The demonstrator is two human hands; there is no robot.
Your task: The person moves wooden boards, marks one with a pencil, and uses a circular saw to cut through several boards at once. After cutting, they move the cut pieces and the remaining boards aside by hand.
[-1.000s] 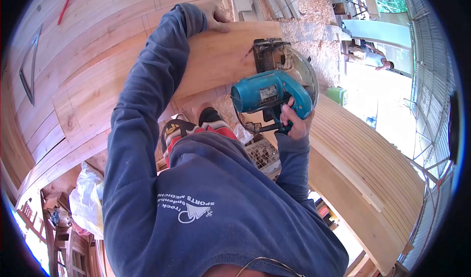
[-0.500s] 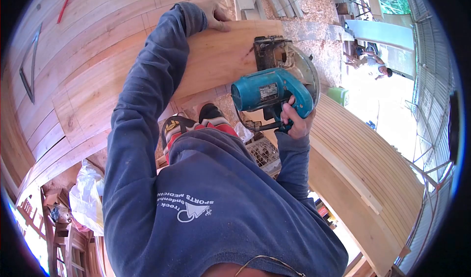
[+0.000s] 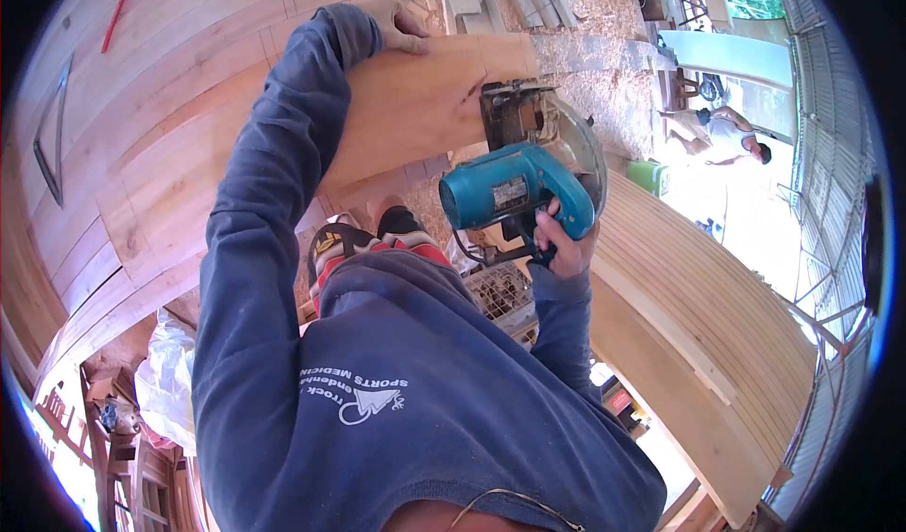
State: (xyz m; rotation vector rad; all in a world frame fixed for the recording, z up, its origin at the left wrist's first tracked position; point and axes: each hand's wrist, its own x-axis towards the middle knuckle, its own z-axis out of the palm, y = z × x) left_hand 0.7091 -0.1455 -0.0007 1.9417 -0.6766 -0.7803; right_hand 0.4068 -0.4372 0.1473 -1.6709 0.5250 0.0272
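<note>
My right hand [image 3: 569,241] is wrapped round the rear handle of a teal circular saw [image 3: 491,188]. The saw's metal base plate [image 3: 500,117] rests at the right end of a wide wooden board [image 3: 415,98], at its near corner. Most of the blade is hidden by the guard. At the far edge of that board, my left hand [image 3: 398,27] holds on, its fingers partly hidden by the sleeve and the edge. Pencil lines and a dark mark show on the board near the saw.
Planks [image 3: 151,126] spread to the left, bearing a metal square [image 3: 52,141] and a red pencil-like stick [image 3: 119,8]. Grooved panels [image 3: 698,268] stand at right. A plastic crate [image 3: 500,291] sits below the saw. Another person [image 3: 727,141] is in the background, right.
The saw has shifted slightly toward my body, relative to the board's end. My left hand keeps its place on the board. The person in the background has changed posture.
</note>
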